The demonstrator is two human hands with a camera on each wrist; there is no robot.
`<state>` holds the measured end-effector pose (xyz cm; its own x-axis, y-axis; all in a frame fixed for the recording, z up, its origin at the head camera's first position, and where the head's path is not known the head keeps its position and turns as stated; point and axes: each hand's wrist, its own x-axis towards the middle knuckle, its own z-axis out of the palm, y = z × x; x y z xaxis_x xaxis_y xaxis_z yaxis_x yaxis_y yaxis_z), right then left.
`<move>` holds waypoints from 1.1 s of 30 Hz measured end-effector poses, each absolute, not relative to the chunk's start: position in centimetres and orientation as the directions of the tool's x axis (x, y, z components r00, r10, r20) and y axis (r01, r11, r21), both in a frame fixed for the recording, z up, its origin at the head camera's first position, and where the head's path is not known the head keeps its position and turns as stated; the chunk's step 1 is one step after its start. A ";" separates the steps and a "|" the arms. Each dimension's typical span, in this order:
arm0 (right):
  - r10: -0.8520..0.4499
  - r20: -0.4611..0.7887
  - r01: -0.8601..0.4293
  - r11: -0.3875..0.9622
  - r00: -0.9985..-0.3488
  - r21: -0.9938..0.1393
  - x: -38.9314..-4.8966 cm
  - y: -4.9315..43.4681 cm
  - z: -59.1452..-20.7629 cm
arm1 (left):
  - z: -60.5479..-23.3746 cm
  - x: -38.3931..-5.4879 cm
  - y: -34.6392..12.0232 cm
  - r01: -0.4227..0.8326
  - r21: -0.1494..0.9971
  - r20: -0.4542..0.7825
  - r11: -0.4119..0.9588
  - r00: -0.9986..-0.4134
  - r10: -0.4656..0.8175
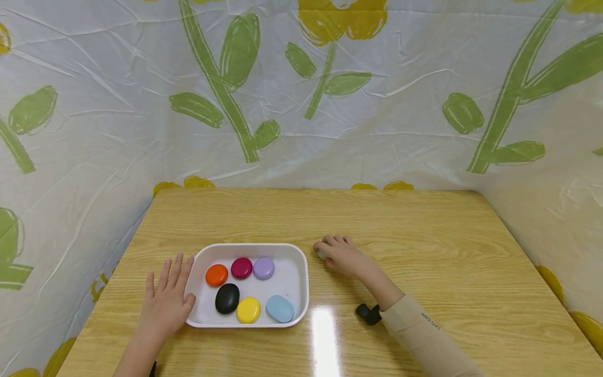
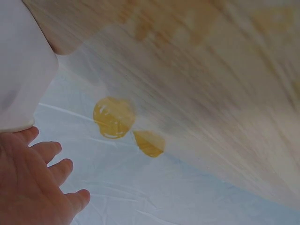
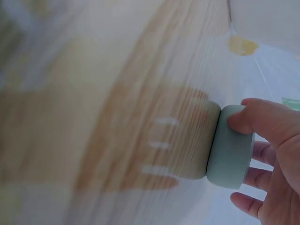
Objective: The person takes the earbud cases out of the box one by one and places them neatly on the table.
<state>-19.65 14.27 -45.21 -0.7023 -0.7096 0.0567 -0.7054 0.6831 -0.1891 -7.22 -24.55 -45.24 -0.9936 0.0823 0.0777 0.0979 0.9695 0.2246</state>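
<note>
My right hand point(image 1: 343, 255) pinches a smooth pale green pebble-like piece point(image 3: 230, 149) between thumb and fingers, on the wooden table just right of the white tray point(image 1: 304, 277). In the right wrist view the piece stands against the tabletop. My left hand point(image 1: 166, 302) lies at the tray's left end with its fingers straight, touching the rim. Inside the tray are similar glossy pieces: orange point(image 1: 216, 275), crimson point(image 1: 242, 268), lilac point(image 1: 264, 268), black point(image 1: 227, 299), yellow point(image 1: 248, 310) and light blue point(image 1: 280, 308).
The wooden table point(image 1: 424, 235) stretches behind and to the right of the tray. A flower-printed sheet point(image 1: 377, 141) hangs behind and along both sides. A black device point(image 1: 368, 314) shows at the right wrist.
</note>
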 end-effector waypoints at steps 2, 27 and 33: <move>-0.708 0.044 -0.701 0.686 -0.705 -0.195 -19.7 14.2 -45.1 | -45.3 -7.2 -24.6 0.100 0.221 0.083 0.970 -0.993 0.083; -0.631 0.340 -0.715 0.639 -0.698 -0.284 -15.5 8.2 -42.0 | -45.2 -7.1 -24.4 0.083 0.236 0.077 0.968 -0.995 0.067; -0.727 0.264 -0.773 0.613 -0.633 -0.165 -13.4 6.5 -42.2 | -45.1 -7.1 -24.4 0.080 0.234 0.066 0.969 -0.996 0.066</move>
